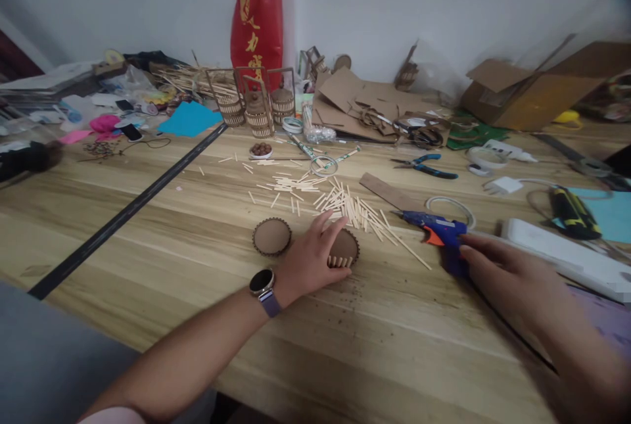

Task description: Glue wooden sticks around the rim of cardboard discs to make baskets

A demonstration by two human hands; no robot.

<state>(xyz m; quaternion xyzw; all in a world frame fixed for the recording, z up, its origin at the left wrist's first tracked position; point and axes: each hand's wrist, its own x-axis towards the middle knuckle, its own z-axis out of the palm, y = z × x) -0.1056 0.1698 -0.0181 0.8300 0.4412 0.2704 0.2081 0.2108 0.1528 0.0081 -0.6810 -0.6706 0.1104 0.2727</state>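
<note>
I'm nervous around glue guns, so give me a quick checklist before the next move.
1. Left hand at the disc with short upright sticks: ok, thumb and fingers are around it.
2. Right hand at the glue gun: ok, beside its handle; grip firmness is blurred.
3. Glue gun hot: cannot tell.
4. Pliers apart from the glue gun: ok, lying beyond it.
5. Loose sticks sorted: not ok, scattered beyond the disc.
6. Tabletop free of crumbs: not ok, dark specks lie near the disc.
</note>
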